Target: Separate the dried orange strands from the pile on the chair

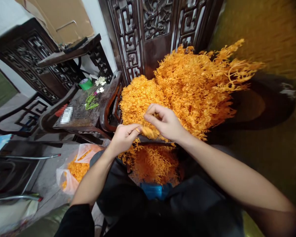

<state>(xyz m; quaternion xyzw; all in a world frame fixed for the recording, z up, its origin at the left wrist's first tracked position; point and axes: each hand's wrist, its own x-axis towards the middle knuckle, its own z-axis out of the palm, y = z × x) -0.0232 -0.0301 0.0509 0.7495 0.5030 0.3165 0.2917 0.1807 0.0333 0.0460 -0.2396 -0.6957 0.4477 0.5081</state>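
My left hand [124,136] is closed in a pinch on the thin end of an orange plastic sprig [149,132], whose blurred body points right. My right hand [165,121] is just above and right of that sprig, thumb and fingers curled together; whatever lies in its fingertips is too hidden to make out. Right behind both hands rises a large heap of orange branching plastic sprigs [187,89], on a dark wooden seat. Below my hands, between my knees, more orange branching pieces [155,163] lie above a blue object [156,191].
At left, a wooden side table [81,112] bears a green tape roll [86,84], green stems [91,101] and white flowers [100,81]. A pinkish plastic bag [64,177] with orange pieces is on the floor. A carved chair back [158,49] stands behind the heap.
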